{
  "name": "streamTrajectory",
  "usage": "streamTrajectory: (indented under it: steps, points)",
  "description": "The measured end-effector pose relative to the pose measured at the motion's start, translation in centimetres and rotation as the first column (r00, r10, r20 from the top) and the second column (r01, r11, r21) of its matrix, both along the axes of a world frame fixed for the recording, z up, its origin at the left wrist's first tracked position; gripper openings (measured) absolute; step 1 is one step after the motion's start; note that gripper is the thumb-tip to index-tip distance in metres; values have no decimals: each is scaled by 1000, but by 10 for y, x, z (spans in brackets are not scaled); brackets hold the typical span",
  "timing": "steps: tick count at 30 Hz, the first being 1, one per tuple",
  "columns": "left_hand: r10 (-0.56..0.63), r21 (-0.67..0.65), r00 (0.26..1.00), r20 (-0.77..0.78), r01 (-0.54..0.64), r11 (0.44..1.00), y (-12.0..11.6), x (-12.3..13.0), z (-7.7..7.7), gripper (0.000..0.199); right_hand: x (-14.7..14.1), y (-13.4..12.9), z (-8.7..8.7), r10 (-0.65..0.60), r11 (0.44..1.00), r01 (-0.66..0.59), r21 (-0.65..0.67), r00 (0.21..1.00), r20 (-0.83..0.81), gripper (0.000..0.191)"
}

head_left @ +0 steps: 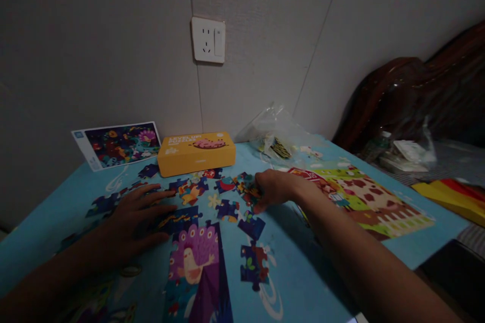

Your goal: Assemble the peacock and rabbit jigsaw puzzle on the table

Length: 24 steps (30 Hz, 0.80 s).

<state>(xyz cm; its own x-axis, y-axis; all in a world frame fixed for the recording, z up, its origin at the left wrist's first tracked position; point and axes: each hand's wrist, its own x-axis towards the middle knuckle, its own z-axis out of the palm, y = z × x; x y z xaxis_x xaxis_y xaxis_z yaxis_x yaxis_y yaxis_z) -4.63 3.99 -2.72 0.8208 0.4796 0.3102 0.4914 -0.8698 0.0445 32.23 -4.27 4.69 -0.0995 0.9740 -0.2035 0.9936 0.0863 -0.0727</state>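
Observation:
Dark puzzle pieces (pixel 228 209) lie scattered over a light blue table (pixel 295 272). My left hand (pixel 142 214) rests flat with its fingers apart, beside a dark puzzle strip (pixel 181 219). Joined pieces showing a purple peacock (pixel 197 267) lie in front of it. My right hand (pixel 273 191) is closed at the right end of the scattered pieces, with thumb and fingers at a colourful puzzle piece (pixel 248 187). How firmly it grips that piece is hard to see. A separate piece with a green leaf (pixel 254 265) lies nearer to me.
A yellow puzzle box (pixel 197 154) stands by the wall, with a picture sheet (pixel 121 144) leaning to its left. Behind my right hand is a clear plastic bag (pixel 278 136) with pieces inside. An assembled farm puzzle (pixel 371 197) lies under and beyond my right arm.

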Motion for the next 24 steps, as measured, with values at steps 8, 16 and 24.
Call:
streamTrajectory:
  steps: [8,16,24]
  points:
    - [-12,3,1000,5,12,1000,3,-3,-3,48,-12,-10,11,-28,998,27,60,1000,11,42]
    - [3,-21,1000,-9,-3,1000,-4,1,5,43,-32,-31,-13,138,990,-130,60,980,-142,42]
    - [0,-69,1000,17,1,998,-9,4,4,40,-37,-11,3,215,975,-197,103,955,-203,13]
